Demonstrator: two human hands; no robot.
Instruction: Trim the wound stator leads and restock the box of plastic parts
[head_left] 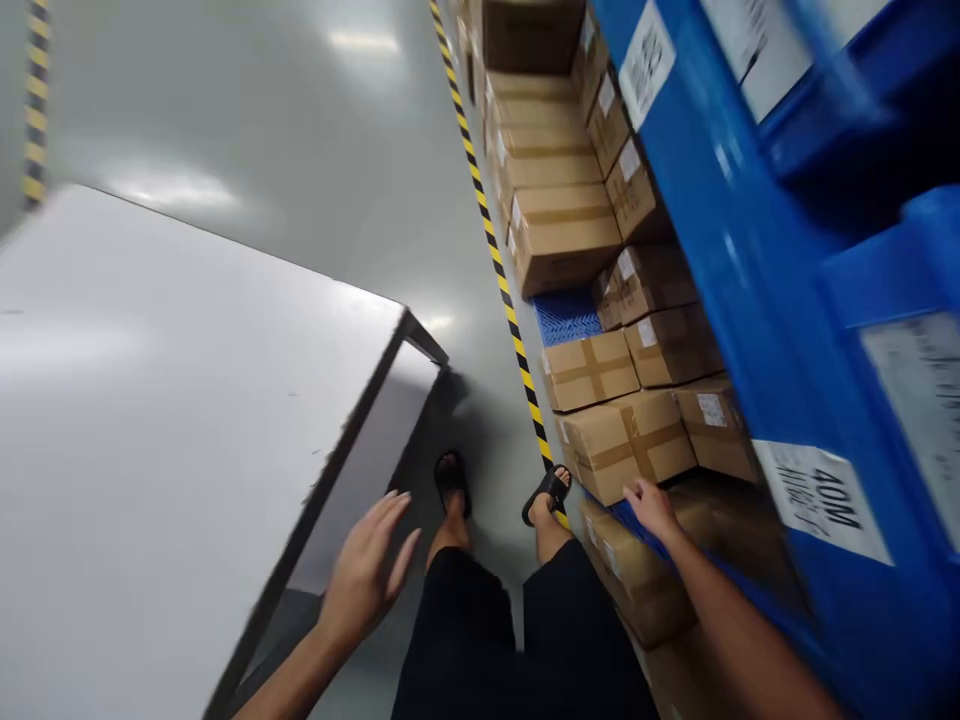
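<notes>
My left hand is open and holds nothing, its fingers spread in the air beside the edge of a white-topped table. On the other side, my right hand reaches low toward the shelf, its fingers loosely bent with nothing visible in them. It is nearest to a taped cardboard box; whether the fingertips touch that box I cannot tell. Another cardboard box lies just below the hand, partly covered by my forearm.
Blue shelving with labels and blue bins rises at the right. Several cardboard boxes line its bottom level on blue pallets. Yellow-black tape runs along the grey floor. My feet stand between table and boxes.
</notes>
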